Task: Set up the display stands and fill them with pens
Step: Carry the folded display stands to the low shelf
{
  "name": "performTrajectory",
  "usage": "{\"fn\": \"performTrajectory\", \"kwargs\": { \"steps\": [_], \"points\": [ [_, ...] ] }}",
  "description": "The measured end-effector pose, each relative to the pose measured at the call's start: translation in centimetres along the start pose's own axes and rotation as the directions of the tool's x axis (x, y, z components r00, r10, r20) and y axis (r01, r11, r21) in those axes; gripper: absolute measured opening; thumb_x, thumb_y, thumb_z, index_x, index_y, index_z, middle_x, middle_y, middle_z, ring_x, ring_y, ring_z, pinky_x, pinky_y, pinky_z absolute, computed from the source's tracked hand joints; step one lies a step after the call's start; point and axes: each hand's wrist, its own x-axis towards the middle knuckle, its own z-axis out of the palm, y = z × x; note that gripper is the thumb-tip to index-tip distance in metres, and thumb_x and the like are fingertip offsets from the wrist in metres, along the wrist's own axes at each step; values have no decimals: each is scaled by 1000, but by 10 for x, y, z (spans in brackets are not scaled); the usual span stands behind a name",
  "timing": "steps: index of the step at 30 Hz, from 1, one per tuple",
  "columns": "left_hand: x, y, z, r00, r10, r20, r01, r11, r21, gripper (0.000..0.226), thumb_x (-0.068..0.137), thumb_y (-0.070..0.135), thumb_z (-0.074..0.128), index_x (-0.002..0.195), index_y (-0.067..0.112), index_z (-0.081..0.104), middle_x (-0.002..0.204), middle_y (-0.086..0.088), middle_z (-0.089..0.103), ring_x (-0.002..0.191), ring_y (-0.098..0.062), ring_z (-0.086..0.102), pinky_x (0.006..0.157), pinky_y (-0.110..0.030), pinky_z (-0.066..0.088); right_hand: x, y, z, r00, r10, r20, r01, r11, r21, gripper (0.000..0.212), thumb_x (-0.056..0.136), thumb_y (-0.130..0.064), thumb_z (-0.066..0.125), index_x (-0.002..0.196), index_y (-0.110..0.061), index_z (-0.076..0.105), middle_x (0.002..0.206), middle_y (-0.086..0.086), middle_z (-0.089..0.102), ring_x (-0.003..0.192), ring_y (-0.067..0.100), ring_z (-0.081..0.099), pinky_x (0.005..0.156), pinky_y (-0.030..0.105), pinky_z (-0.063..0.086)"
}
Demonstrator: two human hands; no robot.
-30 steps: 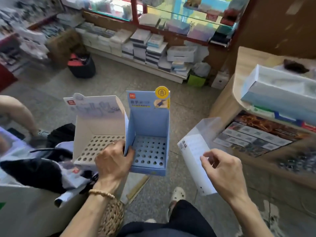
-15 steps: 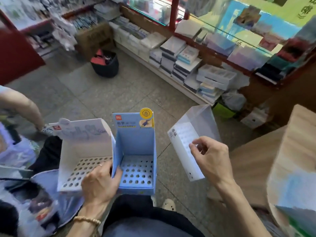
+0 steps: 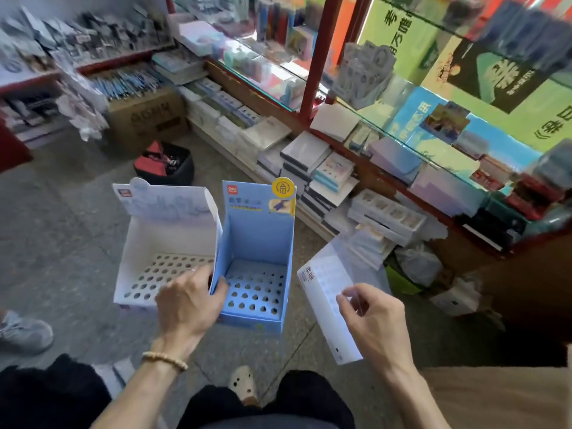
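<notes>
Left hand [image 3: 188,300] gripping two cardboard stands at once, thumb over their adjoining walls: white stand [image 3: 161,243] on the left, blue stand [image 3: 258,249] touching it on the right, both showing empty pen holes. Red logo patch on each back panel, lettering too blurred to read. Right hand [image 3: 373,317] pinching a frosted plastic box [image 3: 328,292], Chinese print along its edge.

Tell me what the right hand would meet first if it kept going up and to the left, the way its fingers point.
Probably nothing new: the right hand already pinches the translucent white stand. Beyond that stand lies the blue stand, though depth is unclear.
</notes>
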Motion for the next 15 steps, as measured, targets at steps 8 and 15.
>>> {"fn": "performTrajectory", "kwargs": {
  "steps": [8, 15],
  "points": [
    [159, -28, 9, 1000, 28, 8, -28, 999, 34, 30, 61, 9, 88, 59, 11, 58, 47, -6, 53, 37, -27, 50, 44, -26, 37, 180, -52, 65, 999, 4, 36, -5, 1000, 29, 9, 83, -13, 78, 77, -16, 72, 56, -13, 56, 52, 7, 53, 53, 27, 45],
    [290, -80, 26, 995, -79, -54, 84, 992, 96, 20, 68, 16, 80, 58, 13, 62, 44, 1, 51, 39, -14, 33, 48, -17, 22, 372, -105, 164, 984, -79, 157, 67, 994, 83, 6, 85, -15, 75, 80, -16, 73, 56, -15, 52, 53, 4, 49, 58, 28, 43]
  ]
}}
